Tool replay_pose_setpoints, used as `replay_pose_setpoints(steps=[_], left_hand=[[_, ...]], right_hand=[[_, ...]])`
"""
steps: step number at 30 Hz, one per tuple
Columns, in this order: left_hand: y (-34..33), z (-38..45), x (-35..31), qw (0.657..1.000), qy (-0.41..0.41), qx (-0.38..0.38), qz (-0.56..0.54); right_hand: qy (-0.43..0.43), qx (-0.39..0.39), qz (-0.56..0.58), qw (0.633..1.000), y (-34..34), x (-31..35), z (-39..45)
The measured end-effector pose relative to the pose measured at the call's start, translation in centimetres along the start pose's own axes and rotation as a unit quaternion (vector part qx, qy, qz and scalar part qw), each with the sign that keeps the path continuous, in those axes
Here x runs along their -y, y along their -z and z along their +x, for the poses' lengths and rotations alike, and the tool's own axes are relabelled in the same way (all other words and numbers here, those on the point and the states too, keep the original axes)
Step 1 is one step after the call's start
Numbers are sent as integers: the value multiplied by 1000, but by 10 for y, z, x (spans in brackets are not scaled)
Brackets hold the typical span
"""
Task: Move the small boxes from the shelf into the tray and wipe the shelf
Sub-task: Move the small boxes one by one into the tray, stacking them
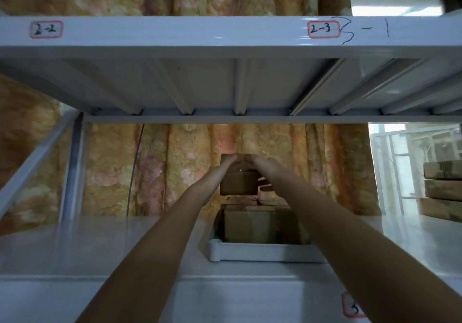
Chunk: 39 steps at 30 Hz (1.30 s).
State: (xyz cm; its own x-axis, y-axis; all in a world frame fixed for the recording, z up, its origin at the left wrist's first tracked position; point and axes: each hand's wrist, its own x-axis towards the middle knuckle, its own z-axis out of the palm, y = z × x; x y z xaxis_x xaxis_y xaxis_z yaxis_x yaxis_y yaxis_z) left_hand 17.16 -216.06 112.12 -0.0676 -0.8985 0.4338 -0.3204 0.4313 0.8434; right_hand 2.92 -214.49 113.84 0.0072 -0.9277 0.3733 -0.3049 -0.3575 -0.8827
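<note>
Both arms reach far into the white shelf (100,242). My left hand (222,170) and my right hand (265,167) press on either side of a small brown cardboard box (238,183), held in the air above the tray. The white plastic tray (262,251) stands on the shelf and holds several brown boxes (260,225); the held box hovers just above the back ones. The image is blurred, so finger detail is unclear.
The upper shelf (225,37) with labels 2-2 and 2-3 hangs overhead. A patterned orange curtain (175,167) hangs behind. A stack of larger cardboard boxes (442,190) sits at the right end of the shelf. A slanted brace (37,160) stands at left.
</note>
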Motion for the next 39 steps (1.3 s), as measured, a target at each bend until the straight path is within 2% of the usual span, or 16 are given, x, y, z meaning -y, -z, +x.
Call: replay_pose_setpoints(steps=[4, 12, 18, 23, 27, 31, 39], left_hand=[[8, 17, 12, 993, 24, 93, 70], [22, 31, 34, 985, 112, 98, 91], [18, 27, 41, 987, 94, 130, 4], [10, 19, 40, 991, 58, 119, -2], [7, 16, 33, 993, 56, 102, 25], [4, 14, 28, 992, 74, 93, 44], [-2, 3, 23, 992, 52, 67, 89]], right_hand=[[-35, 16, -12, 999, 0, -10, 13], [-84, 70, -99, 989, -4, -23, 31], [-60, 69, -151, 984, -6, -31, 37], [-20, 28, -161, 986, -5, -34, 31], [14, 31, -186, 982, -3, -33, 28], [3, 39, -216, 976, -2, -35, 28], [8, 37, -243, 969, -2, -36, 24]])
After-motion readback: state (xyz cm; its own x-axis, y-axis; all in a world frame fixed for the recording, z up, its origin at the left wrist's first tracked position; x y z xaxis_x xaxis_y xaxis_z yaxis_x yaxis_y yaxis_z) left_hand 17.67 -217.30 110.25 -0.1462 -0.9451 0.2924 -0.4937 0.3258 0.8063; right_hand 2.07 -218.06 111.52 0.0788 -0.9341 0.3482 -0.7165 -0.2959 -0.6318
